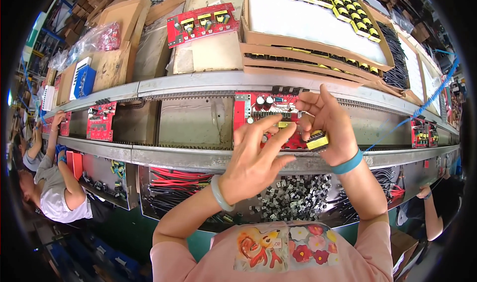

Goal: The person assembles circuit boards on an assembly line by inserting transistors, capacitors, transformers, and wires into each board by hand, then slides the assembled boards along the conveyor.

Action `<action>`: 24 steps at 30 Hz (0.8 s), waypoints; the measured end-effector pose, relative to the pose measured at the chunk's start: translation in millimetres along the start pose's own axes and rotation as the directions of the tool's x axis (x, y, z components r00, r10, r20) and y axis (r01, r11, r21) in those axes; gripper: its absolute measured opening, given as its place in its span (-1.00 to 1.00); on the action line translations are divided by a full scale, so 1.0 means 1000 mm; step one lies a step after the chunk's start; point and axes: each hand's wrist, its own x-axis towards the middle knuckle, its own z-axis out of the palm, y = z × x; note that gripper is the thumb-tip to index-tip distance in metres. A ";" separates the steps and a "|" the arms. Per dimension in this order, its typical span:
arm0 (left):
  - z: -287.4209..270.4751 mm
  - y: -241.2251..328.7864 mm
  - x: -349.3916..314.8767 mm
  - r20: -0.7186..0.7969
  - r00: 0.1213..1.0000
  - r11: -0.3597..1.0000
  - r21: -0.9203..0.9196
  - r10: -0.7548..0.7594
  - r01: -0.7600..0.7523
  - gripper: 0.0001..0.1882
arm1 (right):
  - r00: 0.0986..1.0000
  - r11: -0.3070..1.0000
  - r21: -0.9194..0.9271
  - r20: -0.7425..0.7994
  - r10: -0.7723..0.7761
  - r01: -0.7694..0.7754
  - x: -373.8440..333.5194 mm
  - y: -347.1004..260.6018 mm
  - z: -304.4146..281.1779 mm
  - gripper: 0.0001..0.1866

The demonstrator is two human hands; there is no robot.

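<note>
A red circuit board (240,114) lies on the conveyor rails in front of me, with capacitors and other parts standing on it. My left hand (253,157) reaches over its near side, fingers spread and thumb apart. The fingertips are close to a small yellow-topped part (285,125) on the board; whether they touch it I cannot tell. Over the board's right side, my right hand (334,128) holds a yellow and black transformer (317,141) low against the palm. Its other fingers curl above the board and partly cover it.
Cardboard trays (318,69) of yellow-black transformers stand beyond the rail, beside another red board (202,25). Nearer bins hold small black components (293,197) and red and black wires (176,182). More boards (101,121) sit along the line. Co-workers (62,192) work at both sides.
</note>
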 end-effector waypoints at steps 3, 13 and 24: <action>0.007 0.005 -0.001 -0.019 0.999 0.990 -0.139 0.032 -0.034 -0.29 | 0.986 0.988 0.135 -0.139 0.087 -0.068 -0.005 0.015 0.016 -0.52; 0.011 -0.003 -0.006 0.238 0.876 0.279 -0.884 -0.420 0.374 -0.52 | 0.975 0.964 -0.206 0.179 -0.130 0.166 -0.045 0.020 0.022 -0.55; -0.063 -0.002 -0.030 0.048 0.929 0.866 -0.348 -0.366 0.359 -0.57 | 0.844 0.360 -0.821 0.247 -0.477 0.444 -0.040 -0.018 -0.030 -0.56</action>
